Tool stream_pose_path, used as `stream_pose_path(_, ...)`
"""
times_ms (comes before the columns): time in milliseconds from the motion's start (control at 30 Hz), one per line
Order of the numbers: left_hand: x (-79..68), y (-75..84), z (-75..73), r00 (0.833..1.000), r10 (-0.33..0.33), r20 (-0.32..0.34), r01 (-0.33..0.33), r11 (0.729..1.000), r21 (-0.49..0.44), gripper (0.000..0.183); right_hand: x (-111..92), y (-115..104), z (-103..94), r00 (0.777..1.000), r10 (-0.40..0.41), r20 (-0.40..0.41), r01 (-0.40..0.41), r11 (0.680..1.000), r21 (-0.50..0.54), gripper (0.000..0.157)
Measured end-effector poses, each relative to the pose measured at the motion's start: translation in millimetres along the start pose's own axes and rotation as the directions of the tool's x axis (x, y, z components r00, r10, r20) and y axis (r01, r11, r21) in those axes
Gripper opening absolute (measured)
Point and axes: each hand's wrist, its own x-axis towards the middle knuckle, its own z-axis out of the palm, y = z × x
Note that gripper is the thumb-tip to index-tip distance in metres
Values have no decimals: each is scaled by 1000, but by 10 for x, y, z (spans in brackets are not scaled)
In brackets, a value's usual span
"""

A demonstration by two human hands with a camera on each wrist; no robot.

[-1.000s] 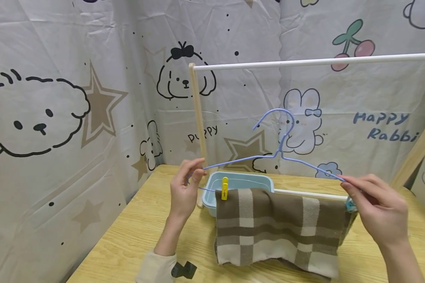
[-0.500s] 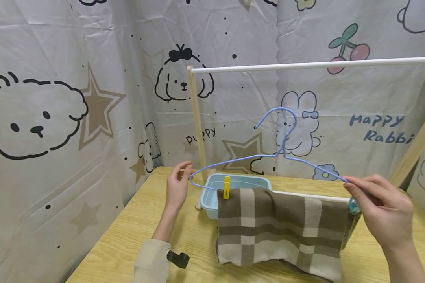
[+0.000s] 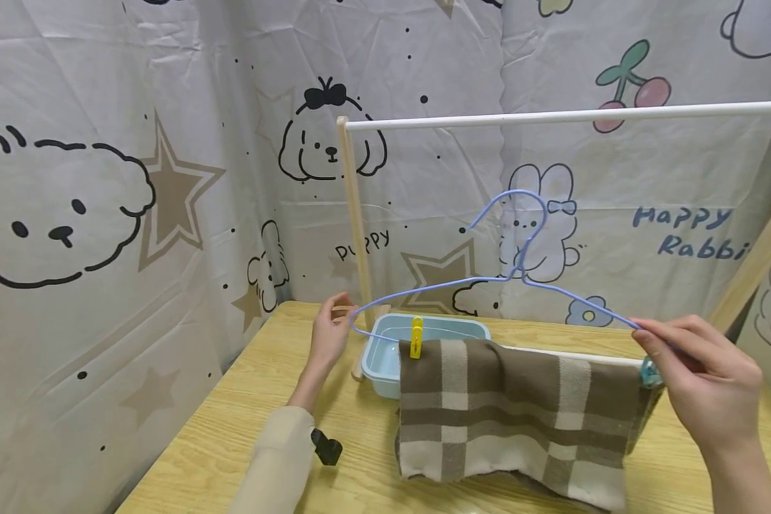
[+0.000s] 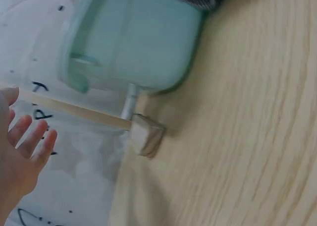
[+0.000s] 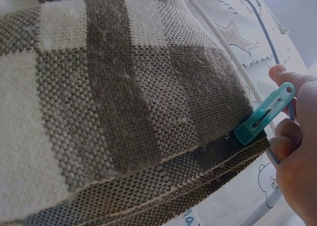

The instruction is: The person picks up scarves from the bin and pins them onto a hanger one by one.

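Observation:
In the head view, a blue clothes hanger (image 3: 427,287) is held up above the table, its hook at the top. My right hand (image 3: 707,378) pinches its right arm between thumb and fingers. Over the hanger's lower bar hangs a folded brown, grey and white plaid scarf or cloth (image 3: 514,421). A yellow clothespin (image 3: 416,338) clips it on the left, and a teal clothespin (image 5: 265,114) clips its right end, close to my right fingers. My left hand (image 3: 329,335) is beside the hanger's left corner; its fingers are spread and hold nothing in the left wrist view.
Behind the cloth, a light blue plastic basin (image 3: 382,385) stands on the wooden table (image 3: 225,435). A drying rack rises at the back, with a white top rod (image 3: 552,113) and wooden posts (image 3: 355,200). A printed curtain (image 3: 186,57) surrounds the table.
My left hand has let go of the hanger's left end and drawn slightly away. My right hand has shifted a little right with the hanger and hanging cloth.

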Motion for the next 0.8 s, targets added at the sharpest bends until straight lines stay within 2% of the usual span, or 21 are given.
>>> stream_pose_path(33, 42, -85, 33, 1000, 1, 6, -1, 1000, -1, 45, -1, -1, -6, 1000, 3, 1, -3, 1000, -14, 9)
stream_pose_path(233, 160, -252, 200, 999, -11, 48, 9, 999, 42, 54, -9, 8, -30, 1000, 22, -5, -22, 999, -48, 10)
stream_pose_path(300, 186, -274, 244, 999, -1, 53, -3, 997, 73, 53, -11, 10, -37, 1000, 26, -6, -26, 998, -58, 10)
stream_pose_path(533, 251, -266, 319, 999, 38, -3, -37, 985, 167, 44, 5, 16, -61, 1000, 5, -19, -6, 999, -48, 10)
stream_pose_path(800, 285, -353, 340, 998, 49, 26, -54, 975, 214, 44, 27, 7, -67, 1000, 3, -24, -4, 1000, -21, 10)
